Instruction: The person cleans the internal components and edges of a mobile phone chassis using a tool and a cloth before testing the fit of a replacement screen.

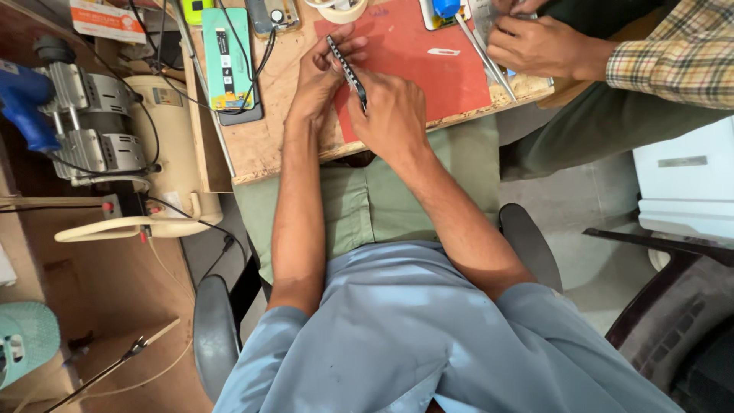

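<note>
both hands hold a thin dark phone (346, 70) on its edge, above a red mat (428, 65) on the wooden table (260, 145). the left hand (321, 76) pinches its far end. the right hand (394, 115) is closed around its near end. another person's hand (535, 47) works beside the mat.

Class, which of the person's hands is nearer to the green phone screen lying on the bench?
Left. The left hand sits just right of the green phone screen; the right hand is farther right, beyond the thin phone both hold.
</note>
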